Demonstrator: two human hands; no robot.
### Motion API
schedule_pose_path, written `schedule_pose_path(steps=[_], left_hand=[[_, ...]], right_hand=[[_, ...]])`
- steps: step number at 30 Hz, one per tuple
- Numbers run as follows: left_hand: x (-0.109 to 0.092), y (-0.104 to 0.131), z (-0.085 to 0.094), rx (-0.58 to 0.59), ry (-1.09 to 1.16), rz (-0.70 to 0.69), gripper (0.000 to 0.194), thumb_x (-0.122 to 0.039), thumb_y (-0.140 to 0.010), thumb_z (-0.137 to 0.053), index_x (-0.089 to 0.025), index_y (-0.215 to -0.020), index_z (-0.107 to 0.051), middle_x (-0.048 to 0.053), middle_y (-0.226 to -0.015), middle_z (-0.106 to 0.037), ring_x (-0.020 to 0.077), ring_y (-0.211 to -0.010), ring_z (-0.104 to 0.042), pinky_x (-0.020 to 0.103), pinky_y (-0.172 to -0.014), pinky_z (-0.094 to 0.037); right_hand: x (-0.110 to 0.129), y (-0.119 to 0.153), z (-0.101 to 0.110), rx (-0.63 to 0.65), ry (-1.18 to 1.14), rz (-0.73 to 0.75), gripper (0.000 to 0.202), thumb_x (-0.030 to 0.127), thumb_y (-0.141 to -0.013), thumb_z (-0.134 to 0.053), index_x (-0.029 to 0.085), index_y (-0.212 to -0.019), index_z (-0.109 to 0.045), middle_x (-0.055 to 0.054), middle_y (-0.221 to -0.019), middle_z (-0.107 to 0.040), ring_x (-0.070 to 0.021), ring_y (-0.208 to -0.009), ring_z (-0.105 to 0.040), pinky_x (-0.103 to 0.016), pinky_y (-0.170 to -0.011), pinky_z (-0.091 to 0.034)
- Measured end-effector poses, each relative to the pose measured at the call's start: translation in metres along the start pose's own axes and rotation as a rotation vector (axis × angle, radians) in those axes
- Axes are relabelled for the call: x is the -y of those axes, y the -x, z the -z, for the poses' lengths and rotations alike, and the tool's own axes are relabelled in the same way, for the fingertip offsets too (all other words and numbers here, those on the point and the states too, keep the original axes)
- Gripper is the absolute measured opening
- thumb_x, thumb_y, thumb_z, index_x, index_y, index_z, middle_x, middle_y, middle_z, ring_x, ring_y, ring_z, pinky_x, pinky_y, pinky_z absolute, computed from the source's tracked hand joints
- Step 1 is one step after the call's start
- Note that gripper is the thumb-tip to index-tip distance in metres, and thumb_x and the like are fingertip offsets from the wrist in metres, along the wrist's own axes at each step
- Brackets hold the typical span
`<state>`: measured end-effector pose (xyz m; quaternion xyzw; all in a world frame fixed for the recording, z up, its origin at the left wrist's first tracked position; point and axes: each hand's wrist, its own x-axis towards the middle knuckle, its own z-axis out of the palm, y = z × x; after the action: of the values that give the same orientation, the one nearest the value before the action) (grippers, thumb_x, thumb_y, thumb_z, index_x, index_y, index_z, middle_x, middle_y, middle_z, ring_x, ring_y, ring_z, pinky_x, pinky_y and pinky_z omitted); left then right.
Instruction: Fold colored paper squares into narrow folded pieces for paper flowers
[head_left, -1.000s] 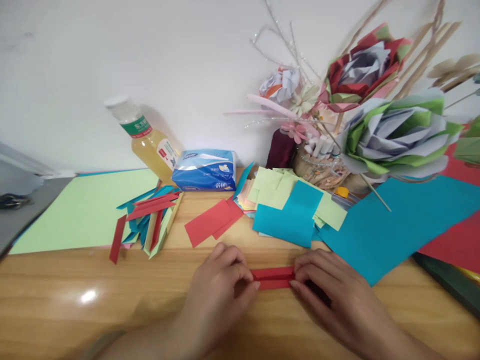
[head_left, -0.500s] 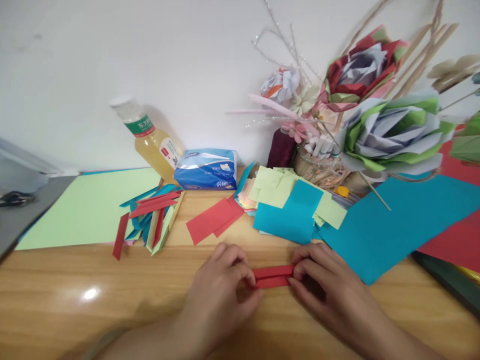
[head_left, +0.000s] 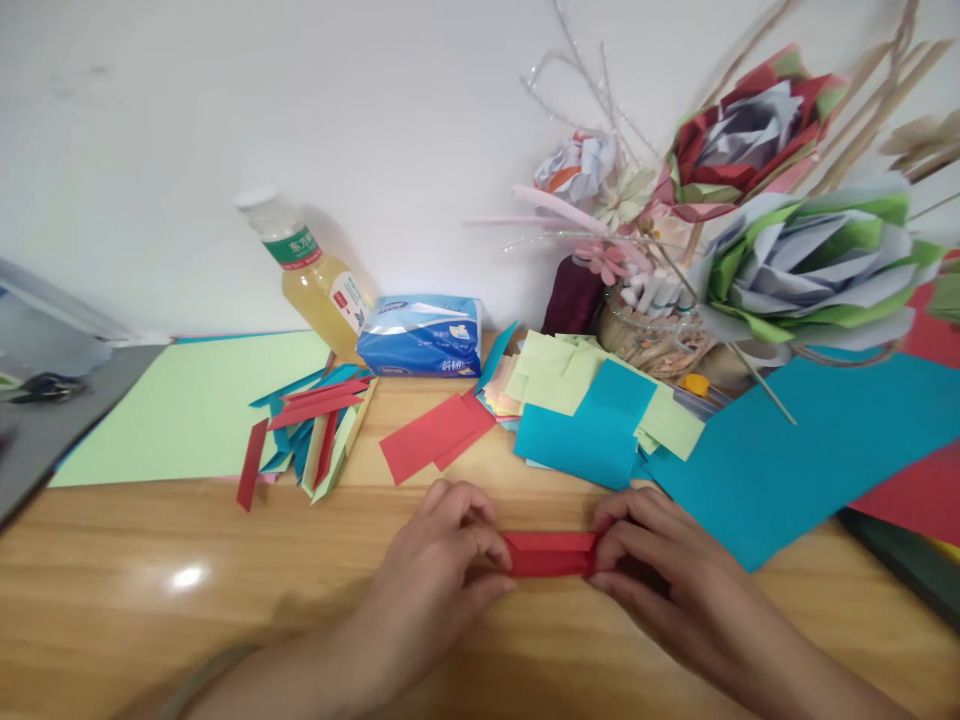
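A narrow strip of folded red paper (head_left: 551, 555) lies level between my hands, just above or on the wooden table (head_left: 315, 620). Its upper long edge is folded over, and a darker red inner face shows below. My left hand (head_left: 450, 555) pinches the left end between thumb and fingers. At the other end my right hand (head_left: 652, 555) grips the strip the same way, its fingertips partly covering the corner. Two flat red paper pieces (head_left: 424, 440) lie just beyond my left hand. Behind my right hand is a pile of green and blue paper pieces (head_left: 577, 430).
At the left, folded paper strips (head_left: 315, 415) lie heaped by a light green sheet (head_left: 180, 410). A drink bottle (head_left: 319, 290) and a blue tissue pack (head_left: 420, 340) stand by the wall. Paper flowers (head_left: 817, 270) rise at the right above a large blue sheet (head_left: 787, 450).
The lower fold of the red strip has opened, so its inner face now shows instead of two flaps meeting. My right hand has shifted slightly right; the whole view has moved a little.
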<state>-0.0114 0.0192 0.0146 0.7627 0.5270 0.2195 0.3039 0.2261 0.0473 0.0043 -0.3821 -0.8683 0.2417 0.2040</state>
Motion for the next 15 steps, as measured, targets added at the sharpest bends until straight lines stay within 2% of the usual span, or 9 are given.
schedule_pose_path(steps=[5, 15], left_hand=[[0.0042, 0.0022, 0.0, -0.02, -0.004, -0.06, 0.02, -0.012, -0.064, -0.08, -0.018, -0.07, -0.062, 0.004, -0.101, -0.052, 0.0229, -0.098, -0.05, 0.036, -0.08, -0.046], [-0.0034, 0.0022, -0.0036, -0.132, 0.03, -0.056, 0.008, -0.011, -0.075, -0.066, -0.017, -0.071, -0.063, 0.005, -0.092, -0.055, 0.0213, -0.09, -0.051, 0.036, -0.076, -0.045]], right_hand=[[-0.0015, 0.0, -0.0025, 0.004, 0.012, -0.004, 0.013, 0.021, -0.084, -0.057, 0.022, -0.071, -0.056, -0.005, -0.09, -0.056, -0.0202, -0.085, -0.053, -0.036, -0.072, -0.044], [0.0047, 0.0023, -0.0022, -0.003, 0.041, -0.003, 0.013, 0.021, -0.087, -0.051, 0.021, -0.074, -0.053, -0.005, -0.091, -0.054, -0.02, -0.085, -0.051, -0.037, -0.072, -0.042]])
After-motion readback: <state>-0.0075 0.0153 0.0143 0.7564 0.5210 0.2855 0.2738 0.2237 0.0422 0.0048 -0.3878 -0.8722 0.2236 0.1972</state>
